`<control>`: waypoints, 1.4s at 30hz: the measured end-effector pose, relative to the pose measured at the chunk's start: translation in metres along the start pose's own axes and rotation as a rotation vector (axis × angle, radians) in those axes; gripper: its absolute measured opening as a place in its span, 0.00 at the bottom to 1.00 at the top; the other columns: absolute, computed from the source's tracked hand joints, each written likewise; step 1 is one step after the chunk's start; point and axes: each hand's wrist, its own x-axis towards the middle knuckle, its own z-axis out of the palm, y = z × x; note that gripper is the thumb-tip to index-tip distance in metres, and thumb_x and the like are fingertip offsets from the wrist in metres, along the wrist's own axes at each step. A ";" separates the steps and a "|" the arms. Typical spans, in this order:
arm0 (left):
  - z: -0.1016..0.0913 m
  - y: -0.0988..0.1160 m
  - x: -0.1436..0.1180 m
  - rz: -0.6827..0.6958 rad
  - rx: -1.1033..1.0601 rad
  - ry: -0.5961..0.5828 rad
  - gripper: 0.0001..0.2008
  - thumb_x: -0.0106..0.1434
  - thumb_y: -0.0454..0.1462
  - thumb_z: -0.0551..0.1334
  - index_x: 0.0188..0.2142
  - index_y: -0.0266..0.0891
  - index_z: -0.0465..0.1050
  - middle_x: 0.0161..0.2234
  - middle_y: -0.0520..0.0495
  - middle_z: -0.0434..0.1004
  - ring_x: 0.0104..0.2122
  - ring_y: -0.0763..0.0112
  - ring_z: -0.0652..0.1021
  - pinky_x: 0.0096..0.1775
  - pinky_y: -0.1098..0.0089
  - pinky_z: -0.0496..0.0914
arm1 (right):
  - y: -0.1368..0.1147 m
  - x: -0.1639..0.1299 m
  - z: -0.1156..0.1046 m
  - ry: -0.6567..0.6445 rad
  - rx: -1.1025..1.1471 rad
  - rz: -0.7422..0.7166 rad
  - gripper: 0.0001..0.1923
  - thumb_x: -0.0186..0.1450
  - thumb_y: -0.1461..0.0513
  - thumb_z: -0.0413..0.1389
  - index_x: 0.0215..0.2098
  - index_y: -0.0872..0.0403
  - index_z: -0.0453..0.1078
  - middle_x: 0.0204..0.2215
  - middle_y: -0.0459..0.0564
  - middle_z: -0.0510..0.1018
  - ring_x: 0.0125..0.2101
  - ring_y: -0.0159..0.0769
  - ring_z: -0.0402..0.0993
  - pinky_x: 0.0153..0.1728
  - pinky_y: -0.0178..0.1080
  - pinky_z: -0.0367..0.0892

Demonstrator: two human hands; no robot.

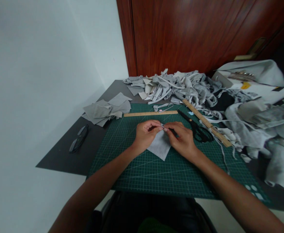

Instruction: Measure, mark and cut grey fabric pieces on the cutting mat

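Note:
A small grey fabric piece (159, 146) lies on the green cutting mat (137, 171), one corner pointing toward me. My left hand (145, 134) and my right hand (182, 139) meet at its far edge, and the fingertips of both pinch the cloth there. Black scissors (196, 127) rest on the mat just right of my right hand. A wooden ruler (150, 113) lies flat beyond my hands.
A second wooden ruler (206, 122) runs diagonally at the right. Cut grey squares (106, 110) are stacked at the left, a heap of grey scraps (176, 85) at the back, more grey cloth (260, 129) on the right. Black glasses (79, 138) lie on the dark table.

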 end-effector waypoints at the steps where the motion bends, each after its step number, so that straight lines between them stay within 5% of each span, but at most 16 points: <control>1: 0.000 0.000 0.000 -0.006 -0.008 0.004 0.08 0.58 0.37 0.75 0.31 0.39 0.78 0.35 0.48 0.83 0.36 0.70 0.83 0.43 0.67 0.77 | 0.000 0.000 0.000 0.001 -0.002 -0.002 0.07 0.73 0.65 0.58 0.45 0.47 0.77 0.38 0.48 0.87 0.38 0.43 0.83 0.42 0.49 0.75; 12: 0.003 0.004 0.000 -0.041 -0.033 -0.013 0.15 0.59 0.35 0.73 0.46 0.40 0.79 0.34 0.50 0.82 0.34 0.71 0.81 0.41 0.69 0.76 | -0.001 0.000 0.001 0.011 -0.021 0.021 0.08 0.73 0.65 0.59 0.48 0.47 0.75 0.39 0.49 0.87 0.38 0.43 0.82 0.42 0.48 0.75; 18: -0.004 0.006 0.003 0.017 0.156 -0.004 0.05 0.61 0.35 0.70 0.38 0.41 0.84 0.38 0.46 0.85 0.37 0.67 0.83 0.42 0.68 0.76 | 0.002 0.001 -0.004 -0.003 0.021 0.113 0.17 0.68 0.60 0.65 0.54 0.45 0.73 0.42 0.50 0.86 0.42 0.47 0.83 0.46 0.51 0.76; 22: -0.014 0.012 0.009 0.064 0.169 -0.004 0.04 0.62 0.37 0.69 0.36 0.41 0.83 0.37 0.46 0.85 0.37 0.66 0.83 0.41 0.68 0.76 | 0.008 0.009 -0.014 0.026 0.119 0.175 0.28 0.59 0.56 0.72 0.54 0.46 0.70 0.53 0.55 0.82 0.54 0.54 0.78 0.56 0.58 0.71; 33: -0.022 0.021 0.014 0.136 0.142 -0.021 0.06 0.62 0.40 0.71 0.35 0.40 0.81 0.36 0.46 0.83 0.35 0.68 0.83 0.39 0.70 0.77 | 0.019 0.014 -0.022 -0.128 0.196 0.133 0.17 0.59 0.55 0.73 0.42 0.46 0.75 0.62 0.57 0.73 0.64 0.55 0.70 0.64 0.60 0.63; 42: -0.024 0.019 0.018 0.159 0.184 0.066 0.03 0.61 0.37 0.68 0.34 0.41 0.79 0.36 0.48 0.80 0.35 0.70 0.80 0.38 0.71 0.73 | 0.020 0.017 -0.027 -0.191 0.220 0.133 0.12 0.67 0.56 0.67 0.30 0.48 0.70 0.43 0.54 0.84 0.45 0.46 0.82 0.49 0.50 0.74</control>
